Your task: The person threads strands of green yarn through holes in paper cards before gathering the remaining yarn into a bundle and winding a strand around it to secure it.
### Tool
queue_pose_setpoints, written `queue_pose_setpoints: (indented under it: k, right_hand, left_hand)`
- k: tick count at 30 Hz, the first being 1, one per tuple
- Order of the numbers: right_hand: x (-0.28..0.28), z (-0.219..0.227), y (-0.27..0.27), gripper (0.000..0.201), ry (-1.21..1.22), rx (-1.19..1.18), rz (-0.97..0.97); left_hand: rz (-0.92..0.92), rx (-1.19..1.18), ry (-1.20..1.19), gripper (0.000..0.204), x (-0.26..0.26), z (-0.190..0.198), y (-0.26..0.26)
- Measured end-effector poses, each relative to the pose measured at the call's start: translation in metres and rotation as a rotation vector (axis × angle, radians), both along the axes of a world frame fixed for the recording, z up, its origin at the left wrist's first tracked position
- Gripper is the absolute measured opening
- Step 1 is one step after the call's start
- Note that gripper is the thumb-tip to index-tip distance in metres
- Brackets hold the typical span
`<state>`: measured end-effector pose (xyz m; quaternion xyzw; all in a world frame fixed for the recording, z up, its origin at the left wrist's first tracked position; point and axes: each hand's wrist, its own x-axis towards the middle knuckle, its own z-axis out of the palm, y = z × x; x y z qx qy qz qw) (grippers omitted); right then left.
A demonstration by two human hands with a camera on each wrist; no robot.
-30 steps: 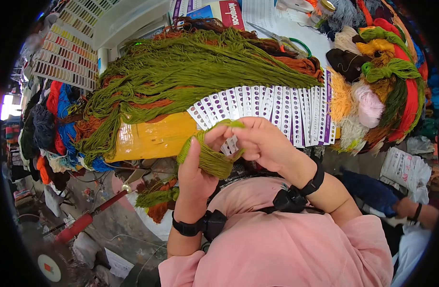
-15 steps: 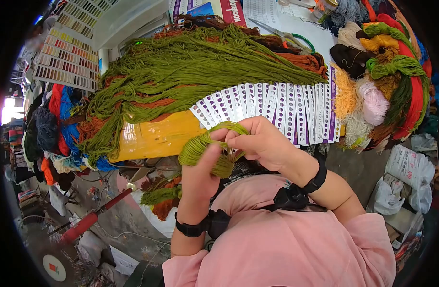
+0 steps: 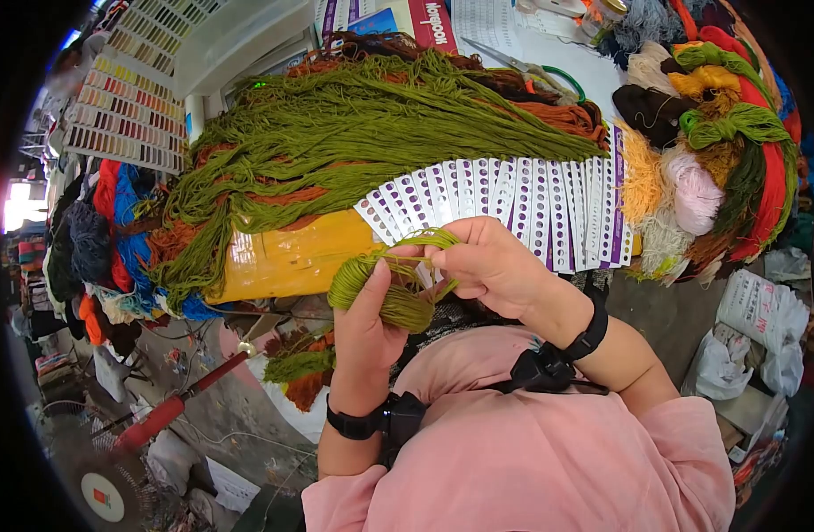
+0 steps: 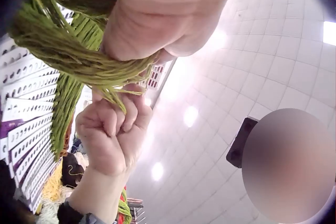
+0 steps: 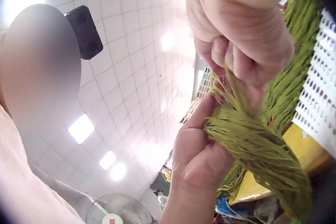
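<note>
Fingers of your right hand (image 3: pixel 491 266) pinch green strands (image 3: pixel 435 237), probably | left hand (image 3: pixel 368 332) grips the skein (image 3: pixel 408 309), near side of the cards (image 3: pixel 513 204) | left thumb (image 3: pixel 377 285) has shifted left; bundling seems unfinished

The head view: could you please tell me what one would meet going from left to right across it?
Colour chart, yellow panel, held green yarn, right hand, pale pink yarn, white bag with red print.
</note>
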<state>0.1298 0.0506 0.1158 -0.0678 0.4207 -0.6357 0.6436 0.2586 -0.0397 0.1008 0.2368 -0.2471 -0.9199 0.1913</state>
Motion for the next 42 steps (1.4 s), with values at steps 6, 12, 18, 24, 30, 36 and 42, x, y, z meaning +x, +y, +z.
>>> queue_pose_setpoints:
  k: [6,12,18,24,30,36,42]
  right_hand:
    - [0.000,-0.002,-0.001,0.020,0.070,0.010,-0.015]
    - [0.004,0.007,-0.008,0.019,0.260,0.102,0.002]
    - [0.012,0.012,-0.016,0.017,0.305,0.104,-0.011]
    - [0.012,0.009,-0.014,0.013,0.170,0.063,-0.086]
    - [0.009,-0.002,-0.011,0.012,0.133,0.036,-0.065]
    - [0.009,0.002,-0.011,0.011,0.051,0.020,-0.023]
    - [0.010,0.005,-0.011,0.011,0.192,0.015,0.035]
  left_hand:
    - [-0.006,-0.076,-0.045,0.026,-0.002,0.004,0.002]
    - [0.022,-0.306,-0.169,0.029,-0.004,0.012,0.012]
    - [0.039,-0.270,-0.156,0.030,-0.001,0.011,0.013]
    - [0.058,-0.092,-0.087,0.033,0.001,0.010,0.008]
    - [0.077,-0.010,-0.003,0.027,0.006,0.002,0.005]
    - [0.118,-0.116,-0.068,0.023,0.001,0.002,0.006]
    - [0.134,-0.051,-0.091,0.020,-0.002,0.011,0.006]
